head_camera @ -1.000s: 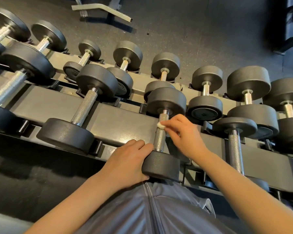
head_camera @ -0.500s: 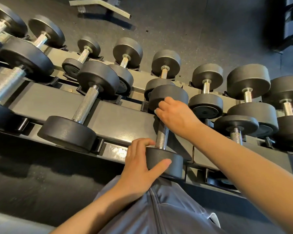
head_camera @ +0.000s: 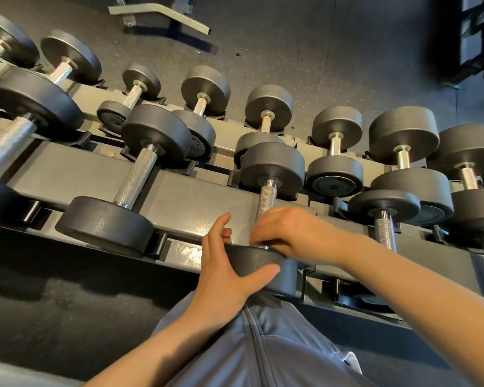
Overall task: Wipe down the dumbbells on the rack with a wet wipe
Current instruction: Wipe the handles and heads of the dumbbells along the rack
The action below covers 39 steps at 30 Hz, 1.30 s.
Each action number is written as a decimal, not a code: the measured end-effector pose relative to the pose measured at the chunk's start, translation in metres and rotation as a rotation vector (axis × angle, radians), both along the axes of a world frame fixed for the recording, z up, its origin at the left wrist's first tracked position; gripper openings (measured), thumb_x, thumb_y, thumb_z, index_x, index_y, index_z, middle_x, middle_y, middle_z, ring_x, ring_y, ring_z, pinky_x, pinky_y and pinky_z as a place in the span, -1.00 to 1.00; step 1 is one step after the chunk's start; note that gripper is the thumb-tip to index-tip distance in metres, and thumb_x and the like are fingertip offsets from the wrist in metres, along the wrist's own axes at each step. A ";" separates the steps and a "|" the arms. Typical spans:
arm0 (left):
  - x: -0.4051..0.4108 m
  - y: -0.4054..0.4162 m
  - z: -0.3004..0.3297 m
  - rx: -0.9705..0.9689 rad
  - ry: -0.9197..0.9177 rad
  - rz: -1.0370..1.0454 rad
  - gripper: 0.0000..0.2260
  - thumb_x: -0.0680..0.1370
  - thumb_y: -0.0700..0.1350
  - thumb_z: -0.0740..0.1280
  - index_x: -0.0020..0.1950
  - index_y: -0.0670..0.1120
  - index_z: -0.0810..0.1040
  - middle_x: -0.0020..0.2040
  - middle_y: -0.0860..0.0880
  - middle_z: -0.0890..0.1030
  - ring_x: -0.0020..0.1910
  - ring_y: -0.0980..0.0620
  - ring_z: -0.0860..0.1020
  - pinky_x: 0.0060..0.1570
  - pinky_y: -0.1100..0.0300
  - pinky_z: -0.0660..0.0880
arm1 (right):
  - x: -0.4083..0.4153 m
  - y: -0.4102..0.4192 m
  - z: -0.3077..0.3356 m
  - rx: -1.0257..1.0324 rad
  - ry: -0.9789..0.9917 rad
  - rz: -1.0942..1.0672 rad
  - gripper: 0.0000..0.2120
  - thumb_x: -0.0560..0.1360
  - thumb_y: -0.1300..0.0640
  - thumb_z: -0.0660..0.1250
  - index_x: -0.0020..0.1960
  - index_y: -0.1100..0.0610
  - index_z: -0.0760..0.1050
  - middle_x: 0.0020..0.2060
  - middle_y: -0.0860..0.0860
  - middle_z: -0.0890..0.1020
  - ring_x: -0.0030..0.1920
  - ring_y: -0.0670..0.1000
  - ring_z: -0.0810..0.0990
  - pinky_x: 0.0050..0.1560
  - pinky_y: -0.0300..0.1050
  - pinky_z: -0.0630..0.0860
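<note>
Bracing the near head of the dumbbell with your left hand, you had the thumb curled under the matte black disc and the fingers wrapped loosely over its round rim. Your right hand sat low on the knurled steel handle, fingers curled down around the shaft just above that same disc; the wet wipe was hidden under those fingers, so you could not tell from the view how it lay. The dumbbell rested in its cradle on the upper tier of the grey metal rack, handle pointing away from you, its far head a smooth, thick cylinder. To its left sat a larger dumbbell with a longer cross-hatched chrome grip, and to its right a smaller one. Beyond, a lower row of short dumbbells stood on the second tier, above a dark speckled rubber floor.
</note>
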State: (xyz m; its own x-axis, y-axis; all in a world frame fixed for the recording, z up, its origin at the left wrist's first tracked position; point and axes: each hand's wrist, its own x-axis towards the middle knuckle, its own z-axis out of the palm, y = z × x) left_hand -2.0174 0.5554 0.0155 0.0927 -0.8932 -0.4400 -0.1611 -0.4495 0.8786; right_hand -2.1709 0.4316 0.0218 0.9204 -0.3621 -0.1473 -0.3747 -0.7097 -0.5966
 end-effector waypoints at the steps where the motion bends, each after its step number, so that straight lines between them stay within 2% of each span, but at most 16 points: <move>1: 0.000 0.000 -0.001 -0.002 0.000 -0.005 -0.13 0.28 0.05 0.60 0.30 0.44 0.06 0.33 0.09 0.25 0.34 0.19 0.29 0.12 0.48 0.29 | -0.002 -0.001 -0.001 0.000 0.001 0.017 -0.80 0.38 0.32 0.40 -0.03 0.14 0.63 -0.10 -0.02 0.67 -0.02 -0.02 0.58 0.06 -0.35 0.34; 3: 0.000 -0.001 -0.001 -0.001 -0.003 -0.004 -0.14 0.19 0.19 0.54 0.29 0.47 0.04 0.31 0.11 0.27 0.31 0.25 0.30 0.09 0.54 0.29 | 0.001 -0.004 -0.004 -0.072 0.013 0.077 -0.79 0.36 0.35 0.41 -0.04 0.16 0.64 -0.08 0.01 0.67 -0.01 0.04 0.59 0.02 -0.18 0.49; 5: -0.001 -0.001 -0.001 0.001 -0.003 0.002 -0.14 0.19 0.19 0.51 0.29 0.48 0.03 0.30 0.10 0.27 0.30 0.28 0.29 0.06 0.60 0.26 | 0.010 -0.016 -0.009 -0.191 0.064 0.127 -0.81 0.36 0.35 0.39 -0.05 0.18 0.62 -0.09 0.05 0.66 0.00 0.11 0.59 -0.09 -0.02 0.58; 7: -0.002 -0.001 -0.002 -0.001 -0.002 0.014 -0.14 0.20 0.15 0.51 0.29 0.47 0.03 0.31 0.08 0.26 0.31 0.24 0.29 0.04 0.61 0.26 | 0.016 -0.036 -0.015 -0.332 0.120 0.129 -0.87 0.39 0.31 0.39 -0.07 0.19 0.61 -0.13 0.08 0.64 -0.06 0.15 0.58 -0.15 0.00 0.57; 10: -0.002 -0.001 -0.003 -0.003 -0.004 0.028 -0.10 0.15 0.24 0.50 0.30 0.48 -0.01 0.29 0.10 0.26 0.31 0.25 0.29 0.05 0.61 0.26 | 0.021 -0.055 -0.018 -0.471 0.175 0.066 -0.91 0.41 0.28 0.39 -0.09 0.20 0.60 -0.19 0.10 0.63 -0.14 0.13 0.56 -0.18 -0.03 0.51; 14: -0.002 -0.001 -0.004 -0.007 0.009 0.047 -0.08 0.11 0.29 0.45 0.32 0.47 -0.03 0.29 0.10 0.26 0.31 0.25 0.30 0.10 0.53 0.27 | 0.018 -0.041 -0.023 -0.348 0.086 -0.028 -0.84 0.31 0.35 0.46 -0.14 0.20 0.61 -0.22 0.10 0.65 -0.16 0.15 0.59 -0.17 0.04 0.58; 16: -0.002 0.000 -0.004 -0.014 0.006 0.048 -0.07 0.11 0.29 0.46 0.34 0.46 -0.02 0.29 0.10 0.26 0.31 0.25 0.30 0.12 0.50 0.29 | 0.017 -0.027 -0.018 -0.216 0.049 0.034 -0.78 0.27 0.37 0.48 -0.13 0.17 0.62 -0.22 0.06 0.66 -0.12 0.12 0.60 -0.12 -0.01 0.58; 19: -0.001 0.000 -0.004 -0.022 0.017 0.042 -0.05 0.11 0.29 0.48 0.34 0.46 -0.02 0.29 0.13 0.26 0.31 0.28 0.30 0.10 0.52 0.31 | 0.014 -0.008 -0.007 0.004 0.021 0.094 -0.84 0.37 0.34 0.41 -0.08 0.19 0.62 -0.17 0.06 0.66 -0.08 0.08 0.58 -0.03 -0.12 0.48; 21: -0.001 0.000 -0.005 -0.020 0.029 0.043 -0.05 0.11 0.28 0.49 0.35 0.46 -0.01 0.28 0.13 0.26 0.30 0.29 0.30 0.11 0.50 0.31 | 0.009 -0.009 -0.003 0.069 0.029 0.101 -0.84 0.39 0.34 0.38 -0.05 0.20 0.62 -0.13 0.06 0.66 -0.04 0.07 0.57 0.03 -0.14 0.45; 25: 0.001 -0.001 -0.007 -0.022 0.025 0.066 -0.07 0.11 0.26 0.49 0.35 0.41 0.04 0.29 0.12 0.26 0.28 0.30 0.31 0.08 0.58 0.29 | 0.000 -0.023 -0.008 -0.066 0.003 0.110 -0.77 0.34 0.39 0.42 -0.05 0.16 0.62 -0.11 0.03 0.66 -0.03 0.06 0.60 -0.01 -0.08 0.54; 30: 0.004 -0.001 -0.007 -0.012 0.039 0.084 -0.08 0.13 0.22 0.51 0.34 0.42 0.03 0.34 0.10 0.24 0.29 0.37 0.30 0.04 0.62 0.29 | -0.001 -0.040 -0.024 -0.347 -0.032 -0.163 -0.71 0.23 0.43 0.46 -0.09 0.20 0.60 -0.12 0.12 0.66 -0.05 0.17 0.64 -0.18 0.05 0.64; 33: 0.006 0.000 -0.007 0.005 0.031 0.069 -0.09 0.20 0.13 0.54 0.32 0.48 0.00 0.37 0.13 0.23 0.32 0.32 0.30 0.05 0.54 0.30 | 0.005 -0.023 -0.027 -0.350 -0.074 -0.258 -0.73 0.21 0.37 0.52 -0.12 0.18 0.61 -0.17 0.09 0.66 -0.10 0.15 0.64 -0.15 0.00 0.63; 35: 0.007 0.001 -0.008 0.017 0.044 0.072 -0.10 0.17 0.19 0.53 0.32 0.49 0.03 0.34 0.19 0.26 0.31 0.34 0.32 0.05 0.49 0.33 | -0.003 -0.010 -0.027 -0.250 -0.126 -0.238 -0.74 0.25 0.38 0.49 -0.11 0.15 0.61 -0.14 0.04 0.67 -0.07 0.11 0.64 -0.03 -0.08 0.57; 37: 0.007 0.000 -0.008 0.018 0.051 0.066 -0.11 0.15 0.24 0.50 0.33 0.48 0.05 0.31 0.22 0.28 0.27 0.40 0.34 0.05 0.50 0.36 | -0.014 -0.001 -0.020 -0.091 -0.140 -0.180 -0.77 0.33 0.37 0.41 -0.08 0.12 0.62 -0.10 0.00 0.67 -0.02 0.03 0.63 0.08 -0.23 0.45; 39: 0.007 -0.001 -0.008 0.021 0.047 0.049 -0.13 0.15 0.25 0.49 0.33 0.47 0.06 0.30 0.21 0.30 0.28 0.39 0.35 0.09 0.49 0.35 | -0.020 0.003 -0.012 0.033 -0.118 -0.109 -0.79 0.37 0.33 0.36 -0.06 0.12 0.64 -0.09 -0.01 0.67 -0.03 -0.05 0.59 0.09 -0.47 0.30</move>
